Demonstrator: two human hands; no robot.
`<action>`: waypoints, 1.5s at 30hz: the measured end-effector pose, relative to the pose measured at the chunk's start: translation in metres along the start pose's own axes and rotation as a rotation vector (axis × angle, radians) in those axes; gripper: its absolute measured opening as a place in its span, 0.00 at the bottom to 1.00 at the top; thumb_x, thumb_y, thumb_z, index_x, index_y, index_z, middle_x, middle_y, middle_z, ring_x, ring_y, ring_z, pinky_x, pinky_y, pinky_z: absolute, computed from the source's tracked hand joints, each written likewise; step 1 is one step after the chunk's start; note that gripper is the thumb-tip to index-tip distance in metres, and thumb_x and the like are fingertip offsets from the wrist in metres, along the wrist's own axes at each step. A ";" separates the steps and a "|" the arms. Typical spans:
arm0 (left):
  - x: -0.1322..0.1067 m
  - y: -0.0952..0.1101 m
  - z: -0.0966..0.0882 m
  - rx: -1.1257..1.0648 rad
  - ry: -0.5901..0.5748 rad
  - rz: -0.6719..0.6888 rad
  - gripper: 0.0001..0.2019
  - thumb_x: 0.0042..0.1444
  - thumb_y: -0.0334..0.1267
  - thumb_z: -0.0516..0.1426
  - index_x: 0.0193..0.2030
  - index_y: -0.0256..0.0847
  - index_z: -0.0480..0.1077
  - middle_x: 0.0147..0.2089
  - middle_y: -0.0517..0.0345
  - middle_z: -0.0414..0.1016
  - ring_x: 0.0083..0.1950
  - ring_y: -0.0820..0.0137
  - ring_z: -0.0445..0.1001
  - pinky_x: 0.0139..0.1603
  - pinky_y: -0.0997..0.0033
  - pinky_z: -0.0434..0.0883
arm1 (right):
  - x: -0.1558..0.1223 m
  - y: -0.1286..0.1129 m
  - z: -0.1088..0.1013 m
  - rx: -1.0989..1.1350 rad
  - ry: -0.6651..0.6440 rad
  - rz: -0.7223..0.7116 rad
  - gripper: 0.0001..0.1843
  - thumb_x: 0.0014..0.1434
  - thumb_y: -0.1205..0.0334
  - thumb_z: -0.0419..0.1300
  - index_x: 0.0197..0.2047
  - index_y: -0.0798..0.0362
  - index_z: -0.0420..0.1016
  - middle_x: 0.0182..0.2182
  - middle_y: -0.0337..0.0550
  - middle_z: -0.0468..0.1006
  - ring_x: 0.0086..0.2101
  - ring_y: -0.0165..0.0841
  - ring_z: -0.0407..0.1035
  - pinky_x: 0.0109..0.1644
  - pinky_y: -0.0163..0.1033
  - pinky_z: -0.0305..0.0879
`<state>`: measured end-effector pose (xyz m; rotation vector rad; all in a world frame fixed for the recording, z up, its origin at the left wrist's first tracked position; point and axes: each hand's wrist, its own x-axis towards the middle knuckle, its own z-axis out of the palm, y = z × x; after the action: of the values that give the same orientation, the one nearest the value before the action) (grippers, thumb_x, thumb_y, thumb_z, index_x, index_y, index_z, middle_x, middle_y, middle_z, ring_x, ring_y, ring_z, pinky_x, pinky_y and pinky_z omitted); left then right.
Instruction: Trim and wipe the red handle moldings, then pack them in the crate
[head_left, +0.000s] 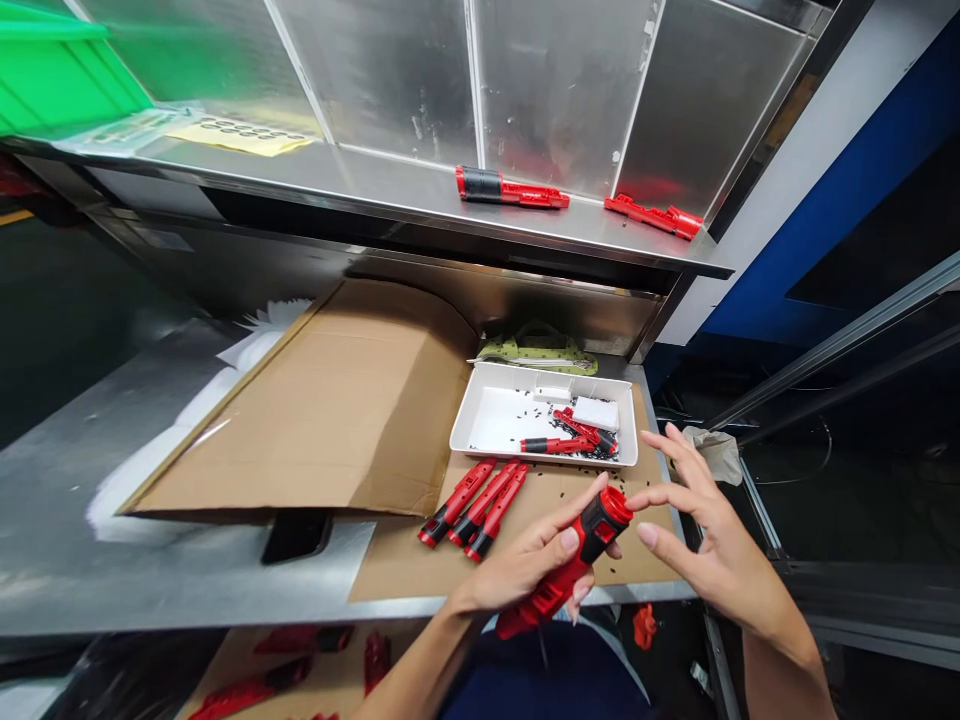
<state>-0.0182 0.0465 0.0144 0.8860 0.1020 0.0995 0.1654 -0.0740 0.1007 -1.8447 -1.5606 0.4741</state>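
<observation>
My left hand (pixel 529 565) is wrapped round a red and black plastic tool housing (pixel 596 535), its round open end tilted up and to the right. Beside that end is my right hand (pixel 701 515), fingers spread, the index fingertip at or very near the red rim; whether it touches I cannot tell. Behind them a white tray (pixel 491 450) holds similar red housings (pixel 559 444), small white boxes (pixel 596 413) and many tiny black pieces. Several more red and black housings (pixel 487 500) lie side by side on the cardboard, left of my hands.
A large cardboard sheet (pixel 322 400) leans at left, with a dark phone-like object (pixel 298 537) under its edge. Two more housings (pixel 514 188) lie on the metal shelf (pixel 375 180), near a green bin (pixel 60 70) and yellow sheet (pixel 240 137). More red parts (pixel 251 690) sit below the bench.
</observation>
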 end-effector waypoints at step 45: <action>0.002 -0.015 0.013 -0.226 -0.089 -0.112 0.44 0.58 0.56 0.60 0.75 0.52 0.43 0.35 0.58 0.72 0.22 0.78 0.67 0.24 0.75 0.69 | -0.016 0.014 0.013 0.234 -0.116 0.042 0.10 0.52 0.54 0.70 0.37 0.46 0.80 0.70 0.40 0.55 0.72 0.48 0.33 0.73 0.61 0.39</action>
<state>-0.0143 0.0275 0.0110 0.6565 0.0560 -0.0331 0.1634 -0.0873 0.0801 -1.6985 -1.4735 0.7614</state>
